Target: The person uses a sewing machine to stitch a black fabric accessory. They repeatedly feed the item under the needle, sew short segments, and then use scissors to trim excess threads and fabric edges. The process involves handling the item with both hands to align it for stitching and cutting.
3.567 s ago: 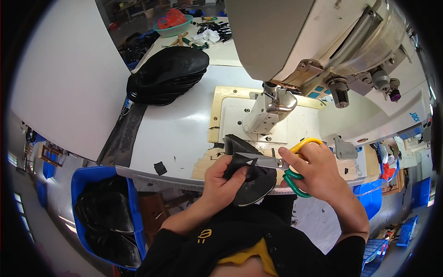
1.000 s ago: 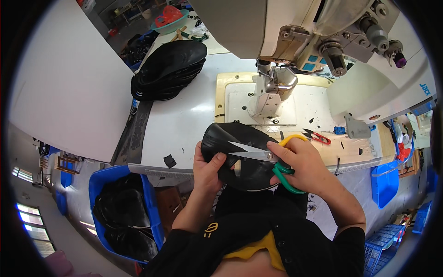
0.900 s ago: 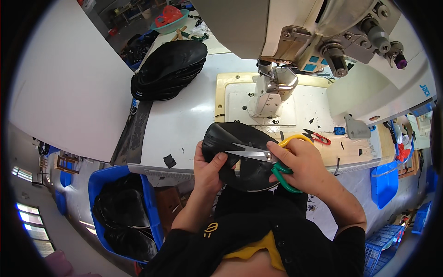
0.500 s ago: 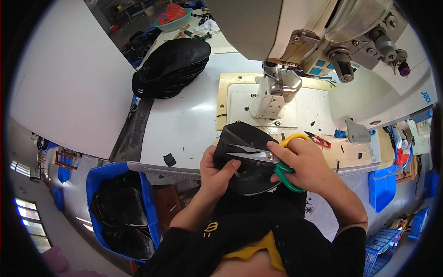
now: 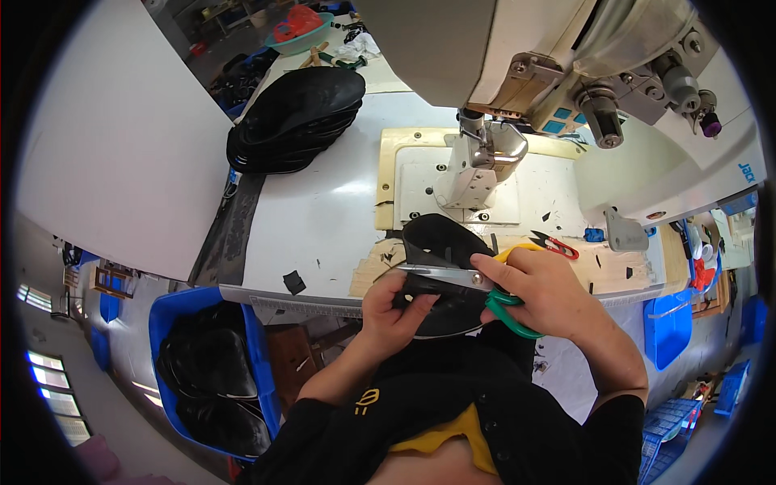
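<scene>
Yellow-and-green-handled steel scissors [image 5: 457,276] at the front edge of the white worktop [image 5: 311,214].
Left hand [image 5: 388,315] pinches a curved black sheet [image 5: 444,234]; right hand [image 5: 546,291] grips the scissors.

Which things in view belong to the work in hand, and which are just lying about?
Belongs to the work:
black piece, held in the left hand
scissors, gripped in the right hand
stack of similar black pieces, probably

Just lying about, it seems:
red-handled snips
black scrap on the white table
green basin with red plastic
</scene>
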Demonstrator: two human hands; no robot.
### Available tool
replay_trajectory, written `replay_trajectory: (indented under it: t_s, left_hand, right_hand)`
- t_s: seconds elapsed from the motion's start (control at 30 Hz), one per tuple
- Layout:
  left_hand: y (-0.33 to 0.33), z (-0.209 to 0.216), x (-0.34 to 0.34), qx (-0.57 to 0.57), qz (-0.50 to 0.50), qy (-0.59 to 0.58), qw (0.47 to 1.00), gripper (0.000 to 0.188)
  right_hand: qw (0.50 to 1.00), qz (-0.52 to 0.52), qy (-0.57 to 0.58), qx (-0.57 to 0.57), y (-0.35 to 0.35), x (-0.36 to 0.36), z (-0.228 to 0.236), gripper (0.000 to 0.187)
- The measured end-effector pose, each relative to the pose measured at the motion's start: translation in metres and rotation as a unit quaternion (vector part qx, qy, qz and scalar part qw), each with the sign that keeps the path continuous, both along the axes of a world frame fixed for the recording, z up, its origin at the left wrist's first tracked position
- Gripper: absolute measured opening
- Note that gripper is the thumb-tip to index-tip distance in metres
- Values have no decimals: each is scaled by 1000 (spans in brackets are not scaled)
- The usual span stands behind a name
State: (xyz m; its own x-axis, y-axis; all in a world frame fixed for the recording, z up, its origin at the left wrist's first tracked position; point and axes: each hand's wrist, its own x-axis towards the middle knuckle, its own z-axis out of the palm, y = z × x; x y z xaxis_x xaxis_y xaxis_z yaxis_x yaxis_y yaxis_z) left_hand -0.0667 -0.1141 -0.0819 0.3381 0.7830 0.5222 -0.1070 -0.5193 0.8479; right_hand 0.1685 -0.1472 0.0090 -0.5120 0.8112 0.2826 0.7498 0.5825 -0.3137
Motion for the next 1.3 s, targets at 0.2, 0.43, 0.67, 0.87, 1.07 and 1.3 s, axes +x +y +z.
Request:
replay_trajectory:
  t_s: [0.2, 0.43, 0.67, 0.87, 1.07, 1.3]
  left_hand:
    - [2, -4, 7, -150, -17, -158, 976, 29]
    - [3, -13, 7, -90, -15, -124, 988, 37]
    - [6, -10, 10, -102, -22, -124, 987, 34]
    - [6, -16, 8, -148, -11, -117, 982, 32]
    - [9, -13, 10, -149, 0, -101, 984, 32]
    - [10, -13, 14, -199, 2, -112, 973, 34]
  right_hand:
    - [996, -60, 61, -12, -2, 8, -14, 68]
    - [999, -23, -1, 33, 0, -4, -10, 67]
    - [995, -60, 73, 12, -1, 4, -23, 63]
    - [998, -47, 14, 36, 1, -1, -27, 71]
    - [997, -62, 50, 26, 5, 5, -20, 63]
    - [994, -97, 35, 22, 3, 2, -34, 71]
